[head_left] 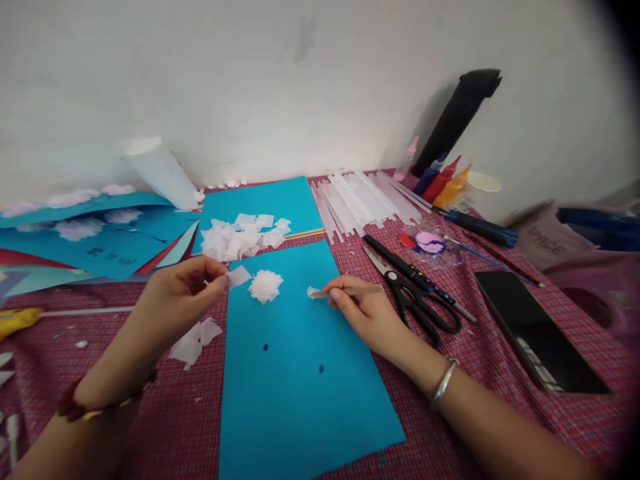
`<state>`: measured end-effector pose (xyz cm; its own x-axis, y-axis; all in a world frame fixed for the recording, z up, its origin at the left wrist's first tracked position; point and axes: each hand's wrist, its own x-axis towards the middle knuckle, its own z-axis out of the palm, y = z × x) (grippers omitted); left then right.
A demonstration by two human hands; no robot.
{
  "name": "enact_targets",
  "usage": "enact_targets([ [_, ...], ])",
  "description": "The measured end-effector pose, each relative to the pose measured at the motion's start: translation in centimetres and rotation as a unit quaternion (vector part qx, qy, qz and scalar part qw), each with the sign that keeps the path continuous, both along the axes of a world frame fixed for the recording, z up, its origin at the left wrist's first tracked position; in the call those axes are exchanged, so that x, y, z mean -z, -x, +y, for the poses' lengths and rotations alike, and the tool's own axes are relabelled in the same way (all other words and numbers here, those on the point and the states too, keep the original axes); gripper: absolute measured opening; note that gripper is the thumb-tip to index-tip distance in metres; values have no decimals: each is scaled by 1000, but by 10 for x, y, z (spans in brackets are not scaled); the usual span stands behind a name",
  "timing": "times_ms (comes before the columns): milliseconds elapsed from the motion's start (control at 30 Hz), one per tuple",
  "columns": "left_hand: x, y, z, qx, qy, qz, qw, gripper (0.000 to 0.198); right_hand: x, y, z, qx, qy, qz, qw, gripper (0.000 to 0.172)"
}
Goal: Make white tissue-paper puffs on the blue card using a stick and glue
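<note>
A blue sheet of paper (300, 400) lies before me, with two dark blue dots on its lower half. On its upper left is a fluffy white tissue-paper puff (265, 286). My left hand (187, 287) pinches a white tissue-paper square (239, 277) just left of the puff. In my right hand (357, 303) is a thin wooden stick (363, 291), held nearly level; a crumpled bit of white tissue (314, 293) sits at its tip, at the sheet's surface. Whether that bit is stuck to the sheet, I cannot tell.
Tissue squares (240, 237) pile on another blue sheet (270, 193) behind. Black-handled scissors (425, 307), pens, a paint palette (430, 243) and a phone (540, 333) lie at right. Translucent glue sticks (367, 200) and paint bottles (443, 187) stand farther back. A yellow glue gun (20, 321) is at left.
</note>
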<state>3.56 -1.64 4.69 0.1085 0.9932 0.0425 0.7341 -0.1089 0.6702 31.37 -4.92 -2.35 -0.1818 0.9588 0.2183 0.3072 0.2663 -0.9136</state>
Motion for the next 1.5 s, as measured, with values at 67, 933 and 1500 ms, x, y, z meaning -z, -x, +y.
enact_targets([
  [67, 5, -4, -1, -1, 31, -42, 999, 18, 1, -2, 2, 14, 15, 4, 1000, 20],
  [933, 10, -79, -2, 212, 76, 12, 974, 23, 5, -15, 20, 38, 103, 106, 988, 22],
  [1500, 18, -128, 30, 294, 125, 103, 942, 18, -8, -34, 20, 93, 92, 102, 986, 21],
])
